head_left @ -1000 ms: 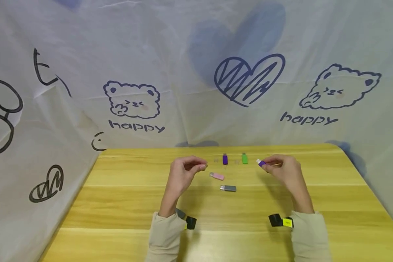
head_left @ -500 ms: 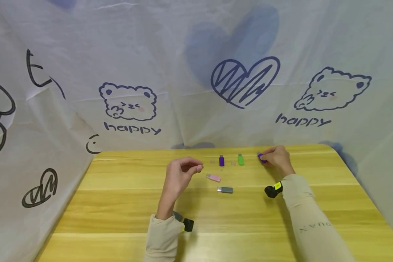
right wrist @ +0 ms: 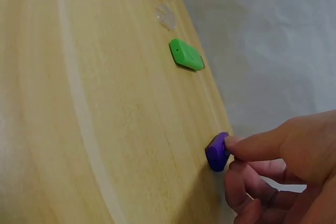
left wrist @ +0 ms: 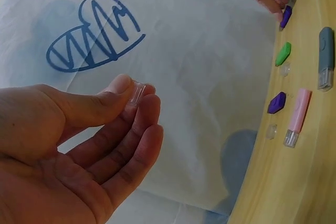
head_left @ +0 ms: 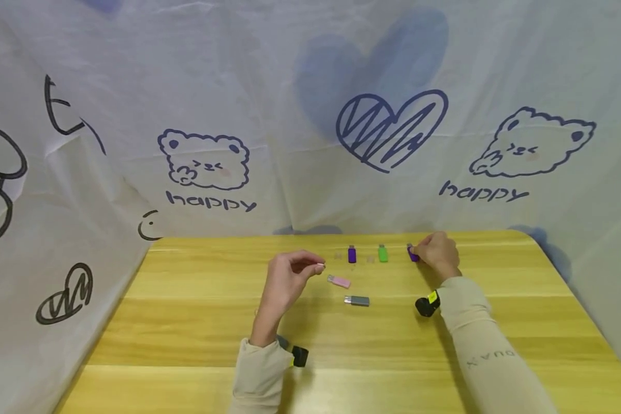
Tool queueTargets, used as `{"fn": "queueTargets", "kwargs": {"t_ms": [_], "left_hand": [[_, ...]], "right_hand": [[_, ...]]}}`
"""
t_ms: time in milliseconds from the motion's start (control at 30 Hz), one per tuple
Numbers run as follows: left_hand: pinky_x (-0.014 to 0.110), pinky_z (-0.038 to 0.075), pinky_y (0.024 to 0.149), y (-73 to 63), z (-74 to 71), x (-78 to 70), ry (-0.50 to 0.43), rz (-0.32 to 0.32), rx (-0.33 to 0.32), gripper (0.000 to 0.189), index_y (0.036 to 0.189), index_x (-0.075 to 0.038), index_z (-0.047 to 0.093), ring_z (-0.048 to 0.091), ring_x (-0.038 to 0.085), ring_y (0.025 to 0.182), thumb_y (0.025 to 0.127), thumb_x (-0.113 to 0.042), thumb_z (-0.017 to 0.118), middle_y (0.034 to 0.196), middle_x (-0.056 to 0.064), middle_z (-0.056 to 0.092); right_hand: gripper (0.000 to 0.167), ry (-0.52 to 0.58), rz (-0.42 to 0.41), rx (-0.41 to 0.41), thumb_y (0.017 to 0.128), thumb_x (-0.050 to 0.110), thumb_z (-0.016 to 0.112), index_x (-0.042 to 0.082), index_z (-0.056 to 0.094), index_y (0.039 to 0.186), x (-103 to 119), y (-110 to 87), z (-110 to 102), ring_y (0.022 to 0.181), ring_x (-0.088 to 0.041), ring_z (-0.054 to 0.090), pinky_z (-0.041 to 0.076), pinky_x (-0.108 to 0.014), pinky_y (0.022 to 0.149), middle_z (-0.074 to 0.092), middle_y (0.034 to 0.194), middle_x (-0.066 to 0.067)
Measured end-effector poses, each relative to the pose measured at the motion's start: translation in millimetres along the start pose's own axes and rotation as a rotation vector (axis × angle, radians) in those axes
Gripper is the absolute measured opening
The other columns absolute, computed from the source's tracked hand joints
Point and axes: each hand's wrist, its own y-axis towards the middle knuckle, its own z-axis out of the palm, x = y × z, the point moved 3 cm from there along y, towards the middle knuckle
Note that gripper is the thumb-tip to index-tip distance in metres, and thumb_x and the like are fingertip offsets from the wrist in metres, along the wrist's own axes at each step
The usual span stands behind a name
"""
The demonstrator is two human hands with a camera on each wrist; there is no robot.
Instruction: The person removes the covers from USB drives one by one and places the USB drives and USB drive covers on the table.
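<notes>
Relative to the frame one second earlier, the purple USB stick (head_left: 413,255) is found shifted by the right hand (head_left: 440,253) to a place near the back edge of the table (head_left: 186,322); its metal plug, previously directed leftward, is now turned mostly toward that edge. Right hand: thumb and fingertips are drawn nearly together at the stick's right side, by which it appears to be pinched; whether it lies fully flat cannot be told. Left hand (head_left: 286,283): a clear cap (left wrist: 137,94) is pinched between thumb and index finger above the table, the other fingers loosely curled. Along the back edge, a green stick (head_left: 383,253) and a second purple stick (head_left: 352,254) are laid, with loose clear caps (head_left: 370,259) to their left. Nearer the front edge, a pink stick (head_left: 338,282) and a grey stick (head_left: 357,301) are laid, both capped. Risks, as judged: with little wood beyond it, the stick could be pushed over the back edge by excess fingertip force, or skewed by an uneven release. The held cap could be shot loose if squeezed off-centre and, being transparent, easily lost.
</notes>
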Motion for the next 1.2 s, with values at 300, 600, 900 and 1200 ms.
{"fn": "queueTargets", "kwargs": {"t_ms": [300,600,900,1200], "left_hand": [[0.029,0.059,0.076,5.7,26.0,0.4,0.012,-0.012,0.103,0.009,0.098,-0.008,0.081,0.072,0.019,0.090,0.094,-0.005,0.074,0.099,0.005,0.078],[0.028,0.059,0.071,50.7,78.0,-20.0,0.053,-0.021,0.320,0.016,0.103,-0.008,0.080,0.069,0.016,0.085,0.100,-0.003,0.066,0.105,0.008,0.075],[0.022,0.055,0.072,95.1,131.9,-22.4,0.258,-0.006,0.431,0.008,0.099,-0.007,0.077,0.067,0.016,0.090,0.097,-0.004,0.070,0.099,0.002,0.073],[0.022,0.054,0.075,122.5,176.2,-9.3,0.523,0.094,0.513,0.005,0.095,-0.008,0.081,0.068,0.015,0.091,0.093,-0.010,0.078,0.096,0.000,0.076]], "right_hand": [[0.032,0.125,-0.149,-0.046,0.095,0.027,0.073,-0.004,0.070,0.105,11.7,-42.2,-39.9,0.094,-0.039,0.063,0.051,-0.045,0.076,0.070,0.105,-0.023],[0.040,0.130,-0.258,-0.077,0.101,0.030,0.067,-0.003,0.065,0.124,-5.0,-121.4,-89.7,0.110,-0.045,0.064,0.054,-0.056,0.090,0.066,0.120,-0.026],[0.045,0.076,-0.247,-0.038,0.102,0.033,0.066,-0.002,0.063,0.130,-32.8,-156.0,-114.0,0.114,-0.050,0.062,0.059,-0.051,0.079,0.065,0.126,-0.026],[0.045,0.068,-0.239,-0.019,0.103,0.033,0.065,-0.002,0.062,0.132,-52.9,-167.6,-135.7,0.113,-0.050,0.061,0.054,-0.034,0.074,0.065,0.126,-0.026]]}}
